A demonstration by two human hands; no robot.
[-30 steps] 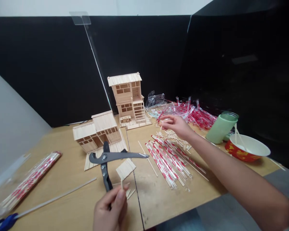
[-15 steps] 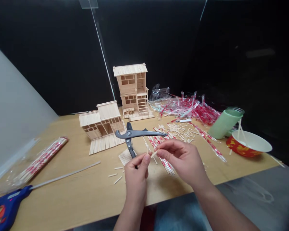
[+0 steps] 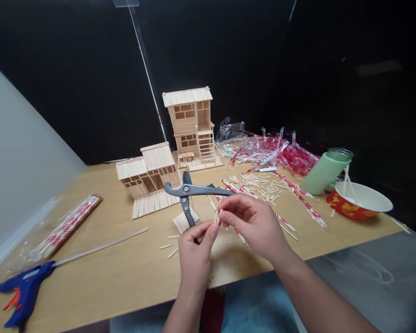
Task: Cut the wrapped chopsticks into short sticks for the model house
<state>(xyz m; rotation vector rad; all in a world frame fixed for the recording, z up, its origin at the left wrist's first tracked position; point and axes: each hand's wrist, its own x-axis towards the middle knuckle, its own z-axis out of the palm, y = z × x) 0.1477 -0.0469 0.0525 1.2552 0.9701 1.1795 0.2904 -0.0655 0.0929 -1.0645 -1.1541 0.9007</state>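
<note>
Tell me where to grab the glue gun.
Grab the glue gun by its blue handle, coming from the near edge of the table. The handle points that way, so it is the closest part to reach. The long glue stick runs out the back, so keep clear of it.

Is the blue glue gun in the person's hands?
No, the blue hot glue gun lies on the wooden table, away from the left hand and right hand.
</note>
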